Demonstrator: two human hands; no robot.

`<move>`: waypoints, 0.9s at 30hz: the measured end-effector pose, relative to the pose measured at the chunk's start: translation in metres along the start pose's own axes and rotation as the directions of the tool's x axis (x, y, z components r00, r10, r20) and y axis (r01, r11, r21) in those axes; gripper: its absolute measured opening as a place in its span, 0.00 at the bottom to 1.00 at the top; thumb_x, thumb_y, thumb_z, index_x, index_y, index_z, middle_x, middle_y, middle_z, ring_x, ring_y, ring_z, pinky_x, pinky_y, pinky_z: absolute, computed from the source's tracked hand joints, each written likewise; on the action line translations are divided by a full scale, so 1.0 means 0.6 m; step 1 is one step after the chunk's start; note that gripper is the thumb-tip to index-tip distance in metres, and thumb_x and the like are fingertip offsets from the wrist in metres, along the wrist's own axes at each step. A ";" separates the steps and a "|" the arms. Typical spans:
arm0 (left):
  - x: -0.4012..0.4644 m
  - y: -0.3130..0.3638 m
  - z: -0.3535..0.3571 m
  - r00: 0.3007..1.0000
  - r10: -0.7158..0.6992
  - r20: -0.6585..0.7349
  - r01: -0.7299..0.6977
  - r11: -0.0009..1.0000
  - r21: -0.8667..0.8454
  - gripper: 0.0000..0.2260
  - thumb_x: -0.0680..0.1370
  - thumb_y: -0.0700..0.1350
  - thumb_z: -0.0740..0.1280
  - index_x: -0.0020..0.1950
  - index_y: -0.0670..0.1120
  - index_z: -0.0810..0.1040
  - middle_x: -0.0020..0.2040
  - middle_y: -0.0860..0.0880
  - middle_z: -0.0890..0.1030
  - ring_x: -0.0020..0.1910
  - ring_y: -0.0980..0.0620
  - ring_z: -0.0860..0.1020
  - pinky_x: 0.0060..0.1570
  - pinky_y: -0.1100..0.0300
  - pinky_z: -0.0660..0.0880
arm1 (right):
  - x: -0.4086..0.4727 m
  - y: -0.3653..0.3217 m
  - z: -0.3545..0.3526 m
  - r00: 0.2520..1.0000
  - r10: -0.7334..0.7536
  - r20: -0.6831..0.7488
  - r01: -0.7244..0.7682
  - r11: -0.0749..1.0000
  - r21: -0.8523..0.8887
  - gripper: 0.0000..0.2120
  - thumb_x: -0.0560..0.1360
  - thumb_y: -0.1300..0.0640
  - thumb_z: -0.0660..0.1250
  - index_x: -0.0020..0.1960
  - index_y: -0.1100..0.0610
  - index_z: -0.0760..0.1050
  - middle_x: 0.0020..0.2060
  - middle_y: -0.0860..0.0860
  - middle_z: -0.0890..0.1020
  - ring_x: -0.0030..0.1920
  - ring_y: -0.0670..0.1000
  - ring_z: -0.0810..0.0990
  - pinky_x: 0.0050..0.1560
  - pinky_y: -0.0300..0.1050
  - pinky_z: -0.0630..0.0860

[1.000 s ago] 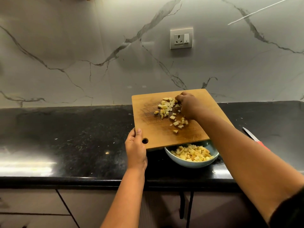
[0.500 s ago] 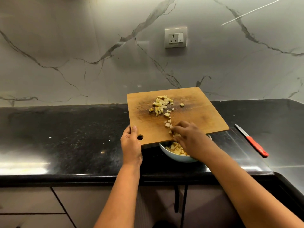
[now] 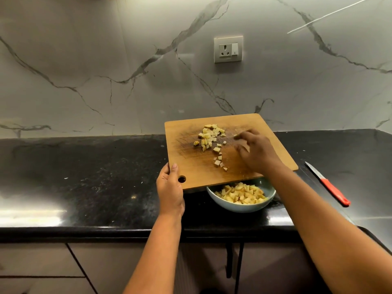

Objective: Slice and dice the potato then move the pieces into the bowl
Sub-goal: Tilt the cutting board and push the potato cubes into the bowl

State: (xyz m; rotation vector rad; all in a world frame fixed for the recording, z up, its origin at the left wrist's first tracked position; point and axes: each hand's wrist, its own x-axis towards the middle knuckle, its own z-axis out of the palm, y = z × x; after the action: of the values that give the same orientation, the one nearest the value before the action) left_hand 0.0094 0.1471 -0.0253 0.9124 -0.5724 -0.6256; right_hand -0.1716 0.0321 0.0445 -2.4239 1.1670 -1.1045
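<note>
No brand or readable writing shows on anything here; there is one square wooden cutting board [image 3: 250,158] with a round hole near its corner, one pale blue ceramic bowl [image 3: 220,201], and one knife with a red handle [image 3: 327,184]. The left hand [image 3: 169,187] grips the near left corner of the board, thumb on top beside the hole, and holds it over the black speckled stone counter [image 3: 84,177]; the near edge of the board is above the bowl. The right hand [image 3: 255,152] is over the board with fingers spread loosely and holds nothing, though it is a little blurred. The diced potato pieces [image 3: 212,137] are small pale yellow cubes, some with brown skin; one loose group lies on the board left of the right hand, and a bigger heap fills the bowl. The knife lies on the counter, well apart at the right; one white wall socket [image 3: 228,49] is on the marble wall.
</note>
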 end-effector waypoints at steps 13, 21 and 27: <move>0.004 -0.003 -0.002 1.000 -0.009 -0.012 0.009 1.000 0.015 0.10 0.84 0.41 0.58 0.55 0.44 0.80 0.45 0.49 0.82 0.42 0.52 0.77 0.45 0.54 0.74 | -0.010 -0.054 0.062 0.974 -0.171 0.152 0.184 0.980 -0.077 0.12 0.81 0.54 0.60 0.59 0.57 0.78 0.54 0.52 0.74 0.57 0.53 0.72 0.53 0.43 0.69; -0.001 0.005 0.001 0.999 -0.030 -0.018 0.030 0.999 0.030 0.11 0.84 0.42 0.58 0.56 0.44 0.80 0.47 0.47 0.81 0.45 0.49 0.78 0.47 0.53 0.75 | -0.108 -0.040 0.024 0.930 -0.274 0.245 0.294 0.954 -0.049 0.07 0.76 0.61 0.69 0.52 0.56 0.83 0.49 0.49 0.80 0.50 0.50 0.76 0.52 0.48 0.77; 0.002 0.002 0.001 1.000 -0.022 -0.019 0.023 0.999 0.026 0.11 0.84 0.42 0.59 0.54 0.46 0.81 0.50 0.45 0.81 0.51 0.45 0.75 0.53 0.47 0.72 | -0.151 -0.015 -0.024 0.935 -0.105 0.338 0.121 0.992 -0.028 0.16 0.77 0.67 0.64 0.58 0.52 0.82 0.54 0.46 0.82 0.54 0.45 0.79 0.59 0.42 0.76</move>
State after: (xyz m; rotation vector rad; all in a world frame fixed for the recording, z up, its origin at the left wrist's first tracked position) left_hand 0.0099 0.1465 -0.0240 0.9495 -0.5557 -0.6304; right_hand -0.2129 0.1070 0.0105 -2.6107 0.9638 -0.6553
